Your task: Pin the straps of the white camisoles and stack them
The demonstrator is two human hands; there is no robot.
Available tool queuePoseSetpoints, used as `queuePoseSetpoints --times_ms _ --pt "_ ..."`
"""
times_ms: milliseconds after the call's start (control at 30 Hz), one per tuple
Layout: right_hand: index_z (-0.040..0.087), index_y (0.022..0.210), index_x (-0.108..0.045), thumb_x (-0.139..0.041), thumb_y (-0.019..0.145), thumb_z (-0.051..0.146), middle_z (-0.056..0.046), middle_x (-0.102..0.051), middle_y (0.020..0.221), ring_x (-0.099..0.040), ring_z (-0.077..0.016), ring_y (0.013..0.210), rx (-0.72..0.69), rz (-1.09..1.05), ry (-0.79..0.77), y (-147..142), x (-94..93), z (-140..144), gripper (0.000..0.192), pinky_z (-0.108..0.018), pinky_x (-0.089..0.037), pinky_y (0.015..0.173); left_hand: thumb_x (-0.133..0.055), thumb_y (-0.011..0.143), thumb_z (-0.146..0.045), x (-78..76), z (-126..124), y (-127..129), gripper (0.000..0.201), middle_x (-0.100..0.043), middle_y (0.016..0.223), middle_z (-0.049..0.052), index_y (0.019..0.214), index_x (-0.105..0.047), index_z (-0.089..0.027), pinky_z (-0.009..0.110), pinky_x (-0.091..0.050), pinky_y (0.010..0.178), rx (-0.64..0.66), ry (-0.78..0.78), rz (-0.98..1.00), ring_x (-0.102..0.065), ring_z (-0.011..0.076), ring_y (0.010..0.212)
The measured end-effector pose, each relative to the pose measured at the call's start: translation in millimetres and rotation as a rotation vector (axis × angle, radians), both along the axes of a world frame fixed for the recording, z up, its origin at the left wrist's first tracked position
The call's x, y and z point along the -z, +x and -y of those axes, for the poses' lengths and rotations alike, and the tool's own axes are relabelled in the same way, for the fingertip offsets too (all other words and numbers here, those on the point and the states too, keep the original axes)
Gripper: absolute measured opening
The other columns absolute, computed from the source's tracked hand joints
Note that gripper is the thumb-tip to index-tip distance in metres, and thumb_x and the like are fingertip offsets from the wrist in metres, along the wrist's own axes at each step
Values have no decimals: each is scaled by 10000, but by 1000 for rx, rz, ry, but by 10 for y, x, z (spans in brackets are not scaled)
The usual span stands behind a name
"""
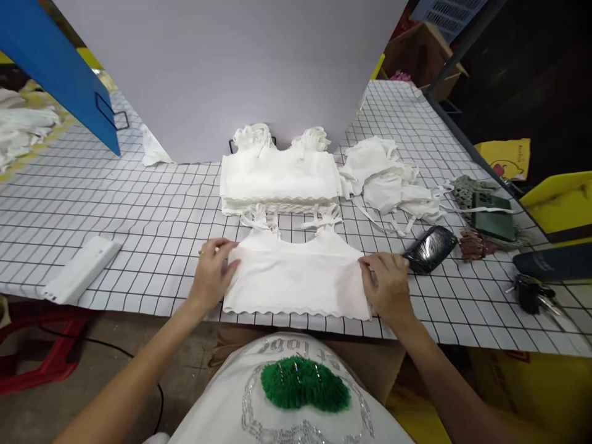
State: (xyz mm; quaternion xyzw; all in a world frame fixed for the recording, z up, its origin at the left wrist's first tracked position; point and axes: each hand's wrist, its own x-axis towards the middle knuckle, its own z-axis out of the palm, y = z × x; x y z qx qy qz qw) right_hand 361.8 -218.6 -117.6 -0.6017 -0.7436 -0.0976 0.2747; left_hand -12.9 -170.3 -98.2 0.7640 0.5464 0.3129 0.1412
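A white crop top [296,277] with thin straps lies spread flat at the table's front edge, its wavy hem toward me. My left hand [213,271] pinches its upper left side between thumb and fingers. On the opposite side my right hand [386,283] grips the upper right edge the same way. Just beyond it sits a neat stack of white tops [280,176], straps bunched on top. A loose heap of white tops [388,179] with trailing straps lies to the right of the stack.
A large grey panel [240,74] stands behind the stack, and a blue panel [60,68] leans at left. A white power strip [82,270] lies front left. At right are a black plastic-wrapped item [430,248], a green box-like item [493,216] and keys [531,295] on the checked tablecloth [157,234].
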Motion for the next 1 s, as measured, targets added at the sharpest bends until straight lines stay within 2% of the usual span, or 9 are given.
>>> queuePoseSetpoints --times_ms 100,200,367,467,567,700,800,900,1000 --pt "184 1013 -634 -522 962 155 -104 -666 952 -575 -286 931 -55 45 22 -146 -84 5 126 -482 -402 882 -514 964 -254 27 -175 -36 259 -568 1184 119 1193 -628 -215 452 -504 979 42 73 15 -557 273 1156" --pt "186 1038 -631 -524 961 131 -98 -680 957 -582 -280 937 -159 29 35 -347 -197 -110 143 -472 -410 877 -478 951 -201 28 -565 -63 293 -579 1163 114 1193 -643 -216 457 -493 971 89 114 -36 -551 266 1123" --pt "182 1021 -640 -500 968 109 -77 -689 932 -584 -252 934 -323 5 -24 -649 -346 -421 166 -448 -425 901 -538 850 -192 52 -1069 -1 181 -634 981 106 921 -704 -194 461 -498 889 305 16 -117 -576 256 944" --pt "176 996 -653 -488 967 112 -81 -685 918 -584 -247 914 -385 -4 -89 -785 -383 -652 180 -439 -446 899 -587 807 -239 -4 -1121 26 108 -671 935 80 840 -685 -205 422 -496 862 277 -69 -6 -585 244 929" --pt "177 1009 -673 -472 959 117 -100 -691 954 -585 -256 945 -439 -129 -173 -959 -419 -962 215 -441 -475 891 -690 765 -369 -175 -1119 56 171 -661 765 31 769 -687 -197 309 -469 667 230 -280 170 -556 178 721" --pt "200 1145 -676 -598 864 115 -100 -671 1219 -578 -262 1131 -559 -347 -387 -1269 -517 -1422 303 -453 -471 976 -778 725 -454 -484 -1122 178 291 -634 684 14 745 -726 -169 253 -398 558 277 -426 380 -485 116 598" --pt "204 965 -723 -624 805 101 -59 -728 1035 -613 -239 1041 -616 -409 -584 -1398 -631 -1664 214 -410 -484 920 -806 718 -454 -675 -1107 263 302 -652 677 24 756 -747 -160 249 -392 540 295 -456 454 -501 111 586" --pt "189 804 -689 -547 828 112 -52 -698 872 -599 -213 926 -495 -502 -455 -1370 -739 -1729 163 -371 -478 846 -830 703 -445 -781 -1083 299 302 -687 698 45 751 -759 -155 262 -411 555 293 -454 517 -551 131 616" --pt "183 830 -664 -543 826 143 -40 -663 849 -578 -179 823 -484 -609 -364 -1326 -782 -1645 127 -337 -465 782 -829 711 -446 -806 -1058 358 308 -737 771 74 800 -773 -157 280 -454 611 255 -466 653 -615 164 704"
